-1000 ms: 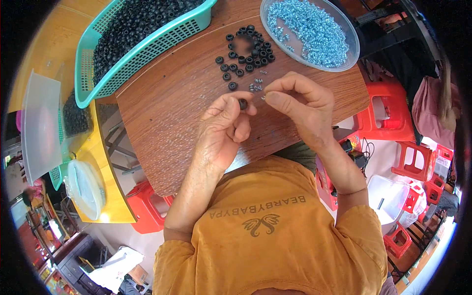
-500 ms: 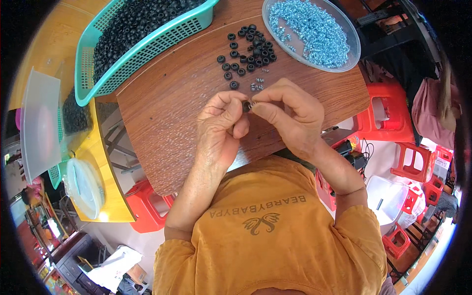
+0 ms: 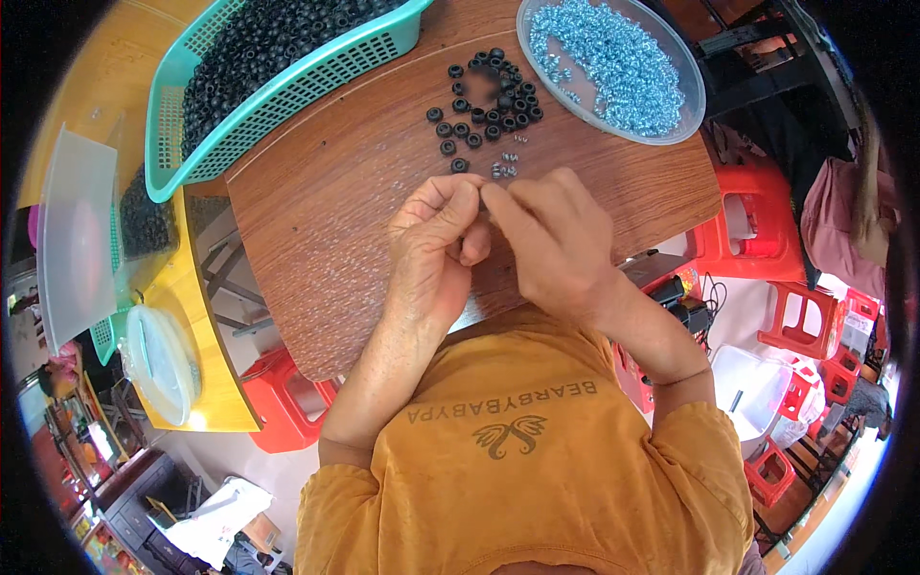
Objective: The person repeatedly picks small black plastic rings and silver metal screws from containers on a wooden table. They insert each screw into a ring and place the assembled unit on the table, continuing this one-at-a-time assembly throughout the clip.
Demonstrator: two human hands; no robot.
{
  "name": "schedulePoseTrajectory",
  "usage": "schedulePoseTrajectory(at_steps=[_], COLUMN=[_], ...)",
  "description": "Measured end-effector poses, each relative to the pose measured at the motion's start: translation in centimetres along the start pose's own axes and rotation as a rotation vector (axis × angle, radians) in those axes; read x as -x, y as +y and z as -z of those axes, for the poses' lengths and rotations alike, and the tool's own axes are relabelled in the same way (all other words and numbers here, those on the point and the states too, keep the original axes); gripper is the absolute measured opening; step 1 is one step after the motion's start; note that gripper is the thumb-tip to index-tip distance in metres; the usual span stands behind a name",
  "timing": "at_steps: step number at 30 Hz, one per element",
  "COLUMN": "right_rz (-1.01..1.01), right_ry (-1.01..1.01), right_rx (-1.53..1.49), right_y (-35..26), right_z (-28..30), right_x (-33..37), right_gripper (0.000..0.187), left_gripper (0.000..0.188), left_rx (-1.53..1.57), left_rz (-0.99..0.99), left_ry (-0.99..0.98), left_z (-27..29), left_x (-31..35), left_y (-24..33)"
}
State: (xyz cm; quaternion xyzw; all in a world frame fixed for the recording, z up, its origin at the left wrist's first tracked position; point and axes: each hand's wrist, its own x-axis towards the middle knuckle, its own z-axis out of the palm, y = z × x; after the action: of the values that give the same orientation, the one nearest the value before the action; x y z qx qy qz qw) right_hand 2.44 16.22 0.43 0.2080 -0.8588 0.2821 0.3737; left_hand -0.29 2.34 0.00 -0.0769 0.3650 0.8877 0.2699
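Observation:
My left hand (image 3: 436, 225) is closed in a pinch over the table, thumb against fingers. A black ring-shaped piece was plain in its fingertips a moment earlier; now only a dark bit shows there. My right hand (image 3: 561, 240) meets it with curled fingers, its index fingertip pressed at the same spot, and whatever it holds is hidden. Just beyond the hands lie small silvery coil-like pieces (image 3: 504, 171) and a scattered group of black ring-shaped pieces (image 3: 493, 131).
A turquoise basket (image 3: 287, 107) heaped with black pieces stands at the far left of the brown table (image 3: 316, 240). At the far right is a round clear tub (image 3: 698, 96) of shiny blue pieces. Red stools (image 3: 757, 225) stand beside the table. A yellow table (image 3: 216, 369) adjoins on the left.
My right hand has turned and moved in slightly to the left, its fingers now covering the black ring and the shiny small piece that showed between the hands. My left hand barely moved.

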Motion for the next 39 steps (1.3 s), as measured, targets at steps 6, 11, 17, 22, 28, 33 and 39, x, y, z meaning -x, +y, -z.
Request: schedulePoseTrajectory(at_steps=[6,11,17,22,28,33,39], right_rz=[-0.056,-0.114,-0.107,-0.036,0.098,0.007,-0.534], right_ry=[-0.017,-0.019,-0.035,-0.124,-0.167,-0.137,-0.050], right_rx=[-0.014,-0.134,-0.093,0.095,0.170,-0.040,-0.555], right_y=[0.0,-1.3,-2.2,-1.8,-1.4,-1.4,-2.0], right_z=[0.9,1.6,-0.6,-1.2,-1.1,-0.7,0.7], right_x=[-0.4,-1.1,0.4,0.7,0.3,0.7,-0.6], right_gripper=[0.031,0.029,0.029,0.028,0.026,0.022,0.014], left_gripper=[0.018,0.018,0.019,0.020,0.017,0.017,0.016], left_rx=[0.129,0.230,0.333,0.374,0.333,0.341,0.139], left_rz=[0.049,0.022,0.020,0.031,0.002,0.013,-0.115], left_ry=[0.002,0.054,0.055,0.048,0.053,0.061,0.048], left_z=[-0.1,-0.3,0.0,0.3,0.2,-0.3,0.3], left_x=[-0.2,-0.7,-0.7,-0.6,0.0,0.3,0.3], left_y=[0.7,0.7,0.6,0.6,0.6,1.0,0.6])
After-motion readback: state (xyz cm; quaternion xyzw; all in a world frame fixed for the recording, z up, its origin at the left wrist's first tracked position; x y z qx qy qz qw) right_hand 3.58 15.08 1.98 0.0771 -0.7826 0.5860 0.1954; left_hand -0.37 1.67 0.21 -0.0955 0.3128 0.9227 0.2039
